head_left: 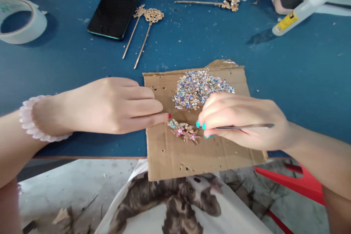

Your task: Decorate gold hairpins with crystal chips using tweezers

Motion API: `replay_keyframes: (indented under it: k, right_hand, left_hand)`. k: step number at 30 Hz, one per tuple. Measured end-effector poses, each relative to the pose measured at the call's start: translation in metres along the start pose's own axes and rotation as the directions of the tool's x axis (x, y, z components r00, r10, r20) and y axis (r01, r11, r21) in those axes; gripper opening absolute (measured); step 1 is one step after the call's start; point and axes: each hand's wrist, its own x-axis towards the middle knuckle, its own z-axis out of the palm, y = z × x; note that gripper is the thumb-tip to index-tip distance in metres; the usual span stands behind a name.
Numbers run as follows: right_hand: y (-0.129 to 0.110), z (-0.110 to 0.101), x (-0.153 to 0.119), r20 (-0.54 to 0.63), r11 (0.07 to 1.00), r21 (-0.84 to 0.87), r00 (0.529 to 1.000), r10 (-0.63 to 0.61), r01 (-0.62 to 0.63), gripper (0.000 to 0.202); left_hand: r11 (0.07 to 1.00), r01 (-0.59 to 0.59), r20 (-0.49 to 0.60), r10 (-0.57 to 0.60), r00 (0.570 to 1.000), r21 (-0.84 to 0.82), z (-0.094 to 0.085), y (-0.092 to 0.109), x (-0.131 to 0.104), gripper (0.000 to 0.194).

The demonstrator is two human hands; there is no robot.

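A gold floral ornament (pixel 183 131) with pink flowers and pale green and multicoloured stones lies on a cardboard sheet (pixel 170 157). At its left end my left hand (pixel 123 108) is closed, the red-nailed fingertip touching the ornament's edge; the thumb is hidden. From the other side my right hand (pixel 238 117) pinches slim metal tweezers (pixel 252 126), their tip at the ornament's right part. Whether the tip holds a stone is too small to tell. Just beyond the ornament a pile of small multicoloured stone chips (pixel 192 89) is spread on the cardboard, partly behind my right hand.
Gold hairpins (pixel 148 31) lie beside a black phone (pixel 115 9), with more hairpins (pixel 208 3) farther back. A tape roll (pixel 30 25) sits at left, and a white tube with a yellow label (pixel 298 14) at right. A red plastic piece (pixel 298 182) shows below the table edge.
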Motion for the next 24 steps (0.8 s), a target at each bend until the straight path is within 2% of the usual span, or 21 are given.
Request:
replay_keyframes:
  k: [14, 24]
  right_hand:
    - [-0.0008, -0.0002, 0.0004, -0.012, 1.0, -0.002, 1.0, -0.013, 0.013, 0.008]
    - [-0.0018, 0.0003, -0.0003, -0.004, 1.0, -0.006, 1.0, -0.022, 0.022, 0.009]
  left_hand:
    - [0.999, -0.003, 0.021, 0.003, 1.0, 0.042, -0.0013, 0.0005, -0.0004, 0.033]
    - [1.0, -0.003, 0.006, 0.003, 1.0, -0.004, 0.0, -0.001, 0.0003, 0.03]
